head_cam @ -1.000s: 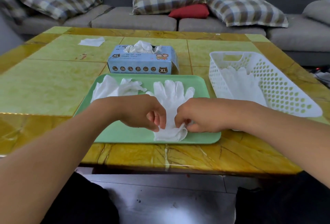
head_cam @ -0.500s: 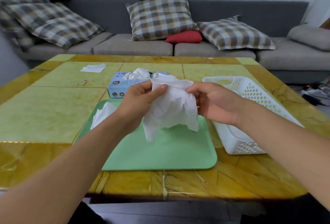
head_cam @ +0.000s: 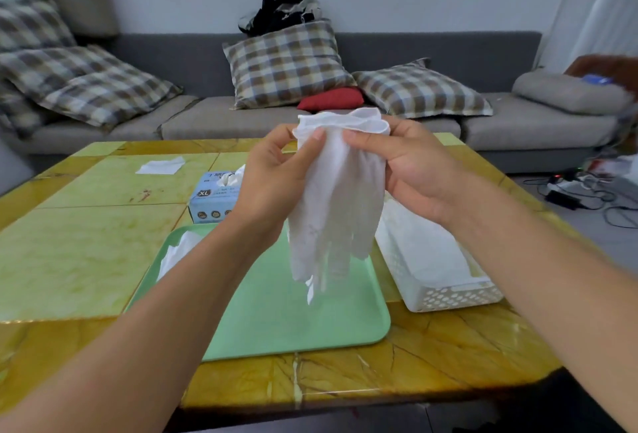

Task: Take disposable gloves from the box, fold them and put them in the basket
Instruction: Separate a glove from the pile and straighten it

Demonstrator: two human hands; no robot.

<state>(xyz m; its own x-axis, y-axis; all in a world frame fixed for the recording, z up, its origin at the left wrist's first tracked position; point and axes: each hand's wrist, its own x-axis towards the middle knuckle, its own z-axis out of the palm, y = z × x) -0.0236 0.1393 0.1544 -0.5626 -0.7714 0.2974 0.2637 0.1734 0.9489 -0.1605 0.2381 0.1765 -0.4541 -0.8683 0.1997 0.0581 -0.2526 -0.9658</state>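
- Head view takes in a grey sofa (head_cam: 345,122) along the far wall, with plaid cushions (head_cam: 286,66) and a red cushion (head_cam: 333,100) on it, and a dark bundle of clothing (head_cam: 281,11) on its backrest.
- In front of the sofa stands a table (head_cam: 86,253) with a yellow-green marbled top.
- A green tray (head_cam: 283,322) lies on the near middle of the table; a crumpled white glove (head_cam: 177,253) rests at the tray's left edge, partly hidden by the left forearm.
- A white perforated basket (head_cam: 448,298) sits just right of the tray, with white gloves lying inside it.
- A blue glove box (head_cam: 210,199) marked XL stands behind the tray, with white gloves poking out of its top.
- A held white glove (head_cam: 338,204) hangs in the air above the tray, cuff uppermost and fingers dangling down.
- The left hand (head_cam: 272,184) pinches the cuff's left side between thumb and fingers.
- The right hand (head_cam: 411,170) grips the cuff's right side, its thumb on the front of the glove.
- A flat white sheet (head_cam: 160,166) lies on the far left part of the table, well apart from the box.
- Cables and a power strip (head_cam: 569,187) lie on the floor to the right.
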